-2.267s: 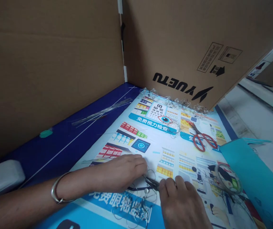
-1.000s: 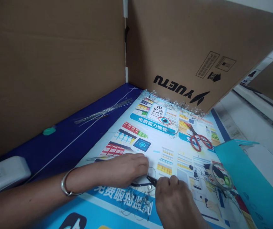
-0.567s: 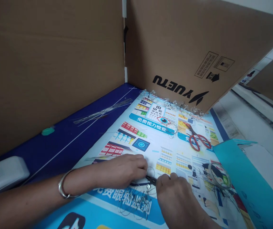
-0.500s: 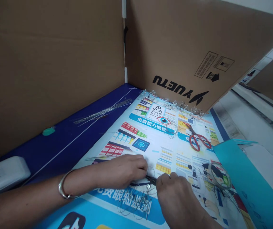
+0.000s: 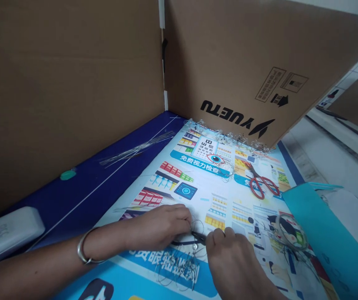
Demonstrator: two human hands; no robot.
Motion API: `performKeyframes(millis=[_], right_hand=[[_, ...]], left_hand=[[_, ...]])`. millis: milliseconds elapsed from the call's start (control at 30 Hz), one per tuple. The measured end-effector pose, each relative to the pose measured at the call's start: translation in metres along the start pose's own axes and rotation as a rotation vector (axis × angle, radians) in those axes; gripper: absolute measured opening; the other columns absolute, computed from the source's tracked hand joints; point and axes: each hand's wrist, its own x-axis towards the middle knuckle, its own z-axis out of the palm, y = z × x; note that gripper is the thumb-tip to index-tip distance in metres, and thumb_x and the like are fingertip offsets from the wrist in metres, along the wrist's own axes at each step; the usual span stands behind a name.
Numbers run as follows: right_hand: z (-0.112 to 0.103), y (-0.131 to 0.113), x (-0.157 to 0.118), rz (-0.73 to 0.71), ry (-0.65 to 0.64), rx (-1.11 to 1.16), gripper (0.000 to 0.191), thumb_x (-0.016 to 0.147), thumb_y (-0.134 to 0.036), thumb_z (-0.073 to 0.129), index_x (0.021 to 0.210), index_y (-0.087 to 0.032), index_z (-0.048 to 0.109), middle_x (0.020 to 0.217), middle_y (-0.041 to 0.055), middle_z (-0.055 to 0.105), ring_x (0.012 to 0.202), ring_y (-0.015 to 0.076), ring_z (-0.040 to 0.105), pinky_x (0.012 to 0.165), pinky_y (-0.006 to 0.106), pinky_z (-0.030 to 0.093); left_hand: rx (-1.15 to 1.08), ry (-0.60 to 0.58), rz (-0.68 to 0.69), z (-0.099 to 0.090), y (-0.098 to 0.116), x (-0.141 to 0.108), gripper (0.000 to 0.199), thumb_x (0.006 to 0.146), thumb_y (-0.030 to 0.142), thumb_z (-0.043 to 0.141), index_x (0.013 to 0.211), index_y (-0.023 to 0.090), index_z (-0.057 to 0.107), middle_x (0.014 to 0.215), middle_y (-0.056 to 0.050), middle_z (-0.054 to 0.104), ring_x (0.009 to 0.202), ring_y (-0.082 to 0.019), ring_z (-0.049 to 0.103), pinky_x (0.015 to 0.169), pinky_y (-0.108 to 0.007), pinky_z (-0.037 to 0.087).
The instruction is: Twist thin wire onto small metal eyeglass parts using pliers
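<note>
My right hand [image 5: 236, 260] is closed around a pair of dark pliers [image 5: 199, 237], whose handles are hidden in the fist. The narrow jaws point left to the fingertips of my left hand [image 5: 169, 225]. That hand is closed in a pinch on a thin wire [image 5: 197, 223], which curves in a loop above the jaws. Just below the hands lies a tangle of bent wire pieces [image 5: 180, 266] with small shiny bits among them. What exactly sits between the jaws is too small to make out.
Red-handled scissors [image 5: 263, 185] lie beyond my right hand. A wire coil [image 5: 291, 233] rests by a turquoise box [image 5: 329, 233] at right. Straight wires [image 5: 138, 148] lie at back left, near a white case [image 5: 10, 233]. Cardboard walls [image 5: 72, 83] enclose the back; small wire pieces [image 5: 229, 135] line their foot.
Both hands keep almost the same place and grip, with the pliers still at the left fingertips. The whole view has shifted very slightly.
</note>
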Motion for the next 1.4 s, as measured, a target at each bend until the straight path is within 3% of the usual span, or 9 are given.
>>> performKeyframes(millis=[133, 300, 733, 867, 1067, 1400], right_hand=[[0.006, 0.001, -0.003, 0.014, 0.067, -0.001, 0.013, 0.065, -0.004, 0.054, 0.072, -0.015, 0.057, 0.062, 0.0065, 0.054, 0.057, 0.0209, 0.051, 0.044, 0.026, 0.026], [0.007, 0.004, -0.002, 0.031, 0.062, 0.015, 0.011, 0.064, -0.006, 0.055, 0.071, -0.015, 0.058, 0.063, 0.0068, 0.055, 0.059, 0.0203, 0.051, 0.046, 0.026, 0.026], [0.013, -0.005, -0.007, 0.087, 0.102, -0.005, 0.010, 0.067, -0.007, 0.053, 0.072, -0.015, 0.057, 0.061, 0.0061, 0.053, 0.056, 0.0190, 0.051, 0.045, 0.027, 0.026], [0.005, -0.003, -0.003, 0.102, 0.015, 0.016, 0.016, 0.068, -0.005, 0.050, 0.074, -0.016, 0.059, 0.063, 0.0077, 0.055, 0.058, 0.0215, 0.053, 0.045, 0.028, 0.028], [-0.017, 0.002, 0.008, 0.101, -0.274, 0.098, 0.022, 0.071, -0.006, 0.047, 0.084, -0.016, 0.063, 0.076, 0.0114, 0.059, 0.070, 0.0261, 0.056, 0.049, 0.031, 0.032], [-0.026, -0.001, 0.015, 0.090, -0.368, 0.074, 0.024, 0.074, -0.006, 0.044, 0.086, -0.015, 0.062, 0.078, 0.0121, 0.060, 0.073, 0.0279, 0.058, 0.052, 0.034, 0.037]], left_hand=[[-0.039, -0.012, -0.089, 0.002, 0.000, 0.001, 0.019, 0.077, 0.003, 0.046, 0.085, 0.019, 0.053, 0.093, -0.003, 0.056, 0.085, -0.016, 0.051, 0.073, -0.025, 0.042], [-0.120, 0.012, -0.156, 0.005, -0.003, 0.004, 0.022, 0.075, 0.002, 0.044, 0.085, 0.019, 0.053, 0.098, -0.002, 0.054, 0.082, -0.013, 0.051, 0.068, -0.022, 0.042], [0.022, -0.054, -0.079, 0.003, -0.004, 0.006, 0.025, 0.070, 0.002, 0.050, 0.088, 0.020, 0.054, 0.099, -0.002, 0.054, 0.087, -0.016, 0.052, 0.076, -0.025, 0.044], [0.075, -0.041, -0.050, 0.003, -0.005, 0.005, 0.024, 0.070, 0.002, 0.052, 0.087, 0.019, 0.054, 0.098, -0.002, 0.055, 0.087, -0.017, 0.052, 0.075, -0.025, 0.044], [0.089, -0.044, -0.015, 0.005, -0.008, 0.004, 0.028, 0.071, 0.002, 0.051, 0.092, 0.019, 0.054, 0.100, -0.004, 0.056, 0.088, -0.018, 0.052, 0.075, -0.027, 0.044], [0.092, -0.018, 0.037, 0.004, -0.009, 0.003, 0.020, 0.071, 0.003, 0.053, 0.085, 0.018, 0.054, 0.098, -0.004, 0.057, 0.089, -0.018, 0.052, 0.073, -0.027, 0.043]])
